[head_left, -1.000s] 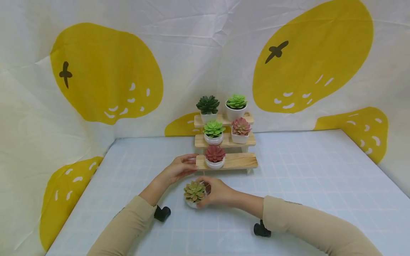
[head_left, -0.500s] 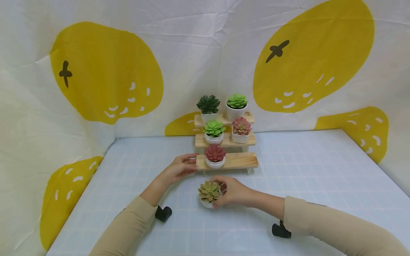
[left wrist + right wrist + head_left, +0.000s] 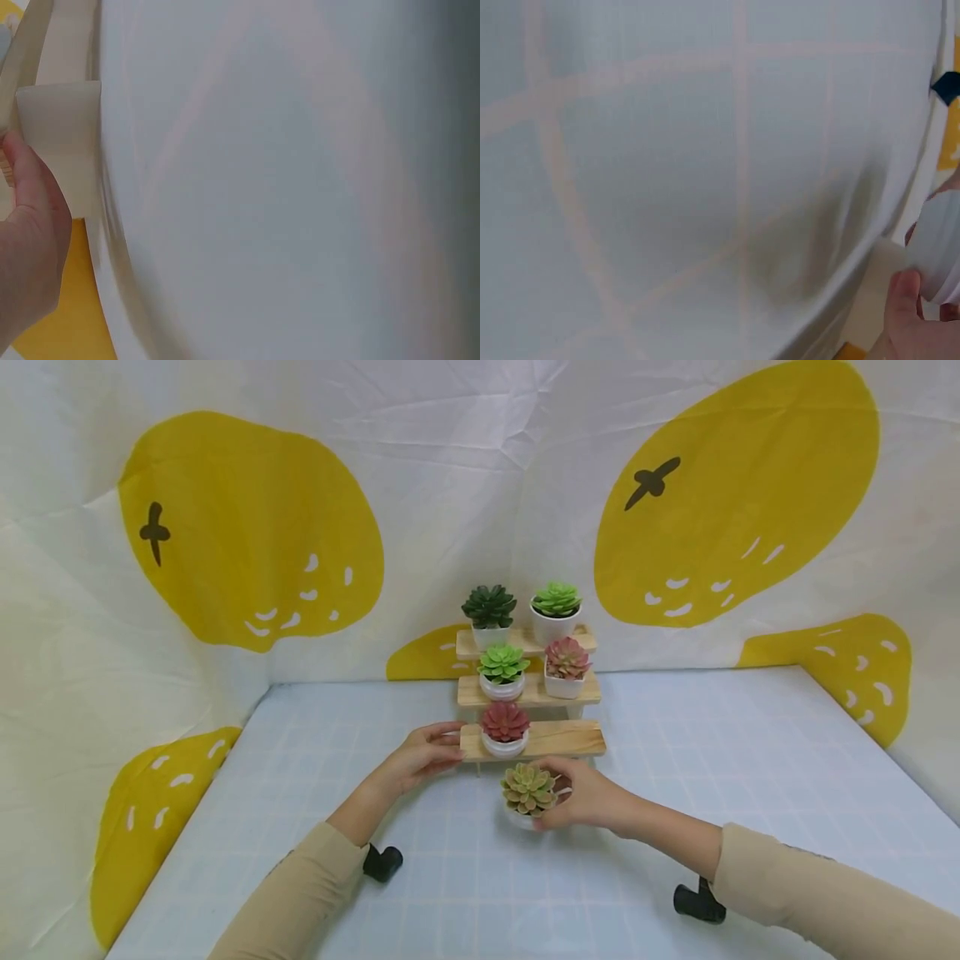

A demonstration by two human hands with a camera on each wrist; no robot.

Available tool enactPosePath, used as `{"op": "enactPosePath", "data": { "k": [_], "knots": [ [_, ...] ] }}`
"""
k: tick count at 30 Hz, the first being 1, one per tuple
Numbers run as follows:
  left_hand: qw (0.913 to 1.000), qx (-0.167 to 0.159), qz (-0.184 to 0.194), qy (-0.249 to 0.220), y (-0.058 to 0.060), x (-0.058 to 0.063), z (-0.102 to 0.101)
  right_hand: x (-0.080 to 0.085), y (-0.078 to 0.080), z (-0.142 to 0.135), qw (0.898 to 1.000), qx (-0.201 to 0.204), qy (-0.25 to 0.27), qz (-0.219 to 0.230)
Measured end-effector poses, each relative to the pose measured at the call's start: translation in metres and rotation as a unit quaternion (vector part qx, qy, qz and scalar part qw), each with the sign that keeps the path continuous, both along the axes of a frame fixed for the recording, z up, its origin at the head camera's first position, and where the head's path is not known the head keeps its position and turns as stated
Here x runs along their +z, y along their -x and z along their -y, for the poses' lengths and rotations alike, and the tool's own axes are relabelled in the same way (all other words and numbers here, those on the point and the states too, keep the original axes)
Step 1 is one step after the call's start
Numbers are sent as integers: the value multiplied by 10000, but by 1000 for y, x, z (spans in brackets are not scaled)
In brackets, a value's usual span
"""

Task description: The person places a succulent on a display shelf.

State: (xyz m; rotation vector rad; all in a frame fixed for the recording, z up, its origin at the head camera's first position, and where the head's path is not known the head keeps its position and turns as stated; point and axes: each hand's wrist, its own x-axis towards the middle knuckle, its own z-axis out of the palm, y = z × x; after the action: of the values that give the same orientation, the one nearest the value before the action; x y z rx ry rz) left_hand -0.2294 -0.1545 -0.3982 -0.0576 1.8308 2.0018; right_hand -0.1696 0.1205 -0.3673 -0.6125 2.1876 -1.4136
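Note:
My right hand (image 3: 588, 795) holds a potted succulent (image 3: 528, 788) with brownish-green leaves, thumb and fingers around its white pot (image 3: 939, 244). It is held just in front of the lowest shelf of a three-step wooden plant stand (image 3: 570, 739). At that shelf's left end, my left hand (image 3: 416, 762) grips the edge, thumb at the front and fingers behind. A red succulent (image 3: 505, 722) in a round white pot sits on the left half of the same shelf; bare wood shows to its right.
On the middle shelf stand a bright green succulent (image 3: 502, 664) and a pink one (image 3: 567, 660) in a square pot. The top shelf bears a dark green succulent (image 3: 489, 607) and a light green one (image 3: 556, 602). A fruit-print cloth (image 3: 450, 460) hangs behind the table (image 3: 300, 877).
My right hand has carried the brownish-green succulent rightward, then up toward the lowest shelf's front edge. The left hand has stayed at the shelf's end.

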Motion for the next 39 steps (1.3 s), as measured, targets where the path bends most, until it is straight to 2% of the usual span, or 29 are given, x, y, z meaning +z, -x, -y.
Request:
{"op": "enactPosePath", "data": {
  "k": [11,23,39],
  "knots": [
    [10000,-34,47,-55,0,0,2,13,5,-17,9990,-409,130,-128],
    [10000,-44,47,-31,1,0,1,20,22,-26,9946,-1031,-69,-69],
    [9999,10,135,15,3,-1,1,21,44,-26,9892,-1464,-81,-4]
  ]
}}
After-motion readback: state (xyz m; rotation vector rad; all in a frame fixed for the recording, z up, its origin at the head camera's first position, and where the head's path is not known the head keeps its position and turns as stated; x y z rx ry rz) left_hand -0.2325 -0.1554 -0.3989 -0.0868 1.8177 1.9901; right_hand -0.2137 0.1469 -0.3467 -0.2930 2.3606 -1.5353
